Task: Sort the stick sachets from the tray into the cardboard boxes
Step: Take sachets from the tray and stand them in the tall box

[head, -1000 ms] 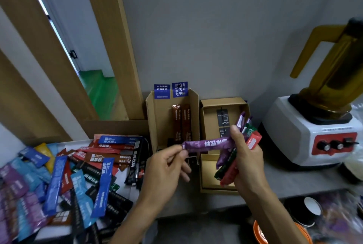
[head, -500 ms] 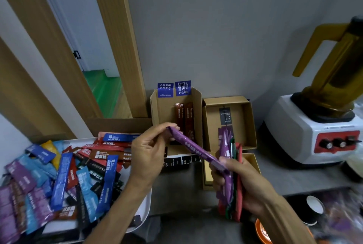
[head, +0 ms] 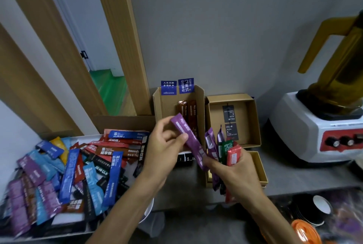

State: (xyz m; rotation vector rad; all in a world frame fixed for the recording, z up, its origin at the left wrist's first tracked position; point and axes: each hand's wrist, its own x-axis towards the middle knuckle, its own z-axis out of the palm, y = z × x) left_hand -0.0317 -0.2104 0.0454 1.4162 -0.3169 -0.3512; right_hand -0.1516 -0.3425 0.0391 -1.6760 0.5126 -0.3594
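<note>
Purple sachet [head: 194, 147] in left fingers' [head: 175, 139] pinch, lower end at right fingers [head: 216, 165], tight around bundle [head: 232, 155].

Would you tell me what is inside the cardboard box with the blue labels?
In the box, two brown sachets stand against the back wall; the left hand and purple sachet hide its bottom.

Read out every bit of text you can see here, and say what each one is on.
"HELLO JILIN X": black tags in the right box.
"COFFEE": right blue label on the tall box.
"蓝山风味": blue sachet in the tray.
Purple sachet, held bundle, other sachets and left label: too blurred or small to read.
</note>
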